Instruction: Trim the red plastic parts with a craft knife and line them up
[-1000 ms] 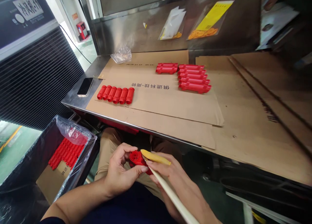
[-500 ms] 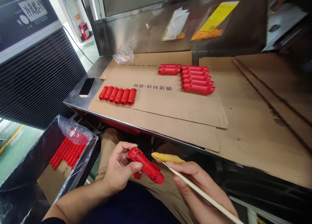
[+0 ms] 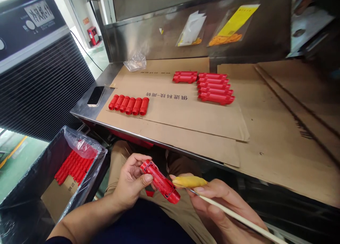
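Observation:
My left hand (image 3: 132,180) is closed around one end of a red plastic tubular part (image 3: 160,181), held tilted above my lap. Long recesses with dark edges show on its upward side. In my right hand (image 3: 217,201) is a thin stick tool (image 3: 233,213) with a pale handle and a narrow metal neck. Its working tip is hidden behind a yellow finger cot (image 3: 190,181), which seems to be worn on a finger of that hand. The cot's end is close to the red part's right side; I cannot tell whether they touch.
On the cardboard-covered bench (image 3: 170,113) are a row of short red tubes (image 3: 129,105) and several longer red parts (image 3: 215,88). A phone (image 3: 96,95) lies left. Below, a lined bin (image 3: 79,198) holds more red parts. Small bags (image 3: 225,38) hang on the back panel.
My right hand has shifted right and slightly down with the stick tool, away from the red part. The red part has rolled a little in my left hand, turning its recessed side more upward.

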A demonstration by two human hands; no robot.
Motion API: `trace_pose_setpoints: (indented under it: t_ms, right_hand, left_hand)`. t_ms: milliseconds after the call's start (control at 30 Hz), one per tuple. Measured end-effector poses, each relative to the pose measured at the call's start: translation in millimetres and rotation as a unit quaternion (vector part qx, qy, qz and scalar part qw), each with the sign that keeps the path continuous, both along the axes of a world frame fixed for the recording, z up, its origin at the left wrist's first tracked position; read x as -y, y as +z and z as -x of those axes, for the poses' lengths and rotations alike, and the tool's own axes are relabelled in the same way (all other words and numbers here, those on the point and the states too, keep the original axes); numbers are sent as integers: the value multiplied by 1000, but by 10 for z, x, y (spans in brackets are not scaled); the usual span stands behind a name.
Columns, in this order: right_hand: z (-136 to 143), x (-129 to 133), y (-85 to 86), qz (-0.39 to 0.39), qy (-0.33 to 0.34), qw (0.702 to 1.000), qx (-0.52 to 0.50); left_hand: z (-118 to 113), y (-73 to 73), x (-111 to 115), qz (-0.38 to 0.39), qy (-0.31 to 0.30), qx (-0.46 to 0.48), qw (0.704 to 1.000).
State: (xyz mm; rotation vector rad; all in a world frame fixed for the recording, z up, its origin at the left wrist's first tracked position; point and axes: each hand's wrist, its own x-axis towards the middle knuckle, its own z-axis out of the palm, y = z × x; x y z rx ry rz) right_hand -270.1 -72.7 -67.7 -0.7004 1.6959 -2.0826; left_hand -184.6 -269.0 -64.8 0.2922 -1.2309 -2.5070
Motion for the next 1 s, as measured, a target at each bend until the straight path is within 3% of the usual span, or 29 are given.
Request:
trace_pose_setpoints:
  t_ms: [133, 233, 333, 433, 500, 633, 1000]
  right_hand:
    - [11, -20, 57, 21, 39, 995, 87]
    - [116, -19, 133, 55, 74, 992, 88]
    - [244, 20, 180, -16, 11, 995, -95]
    - [264, 82, 221, -145, -99, 923, -341]
    - [206, 109, 274, -149, -68, 902, -399]
    - [102, 125, 384, -99, 15, 908, -408]
    - [157, 130, 299, -77, 17, 925, -371]
  left_hand:
    - [9, 57, 13, -80, -44, 32, 995]
    - [5, 49, 26, -85, -50, 41, 994]
    - [-15, 10, 22, -14, -35, 23, 999]
    - [-37, -14, -4, 58, -22, 18, 998]
    - [-44, -12, -24, 84, -15, 17, 996]
    - [-38, 15, -35, 105, -24, 11, 994]
    - [10, -20, -7, 145, -14, 49, 988]
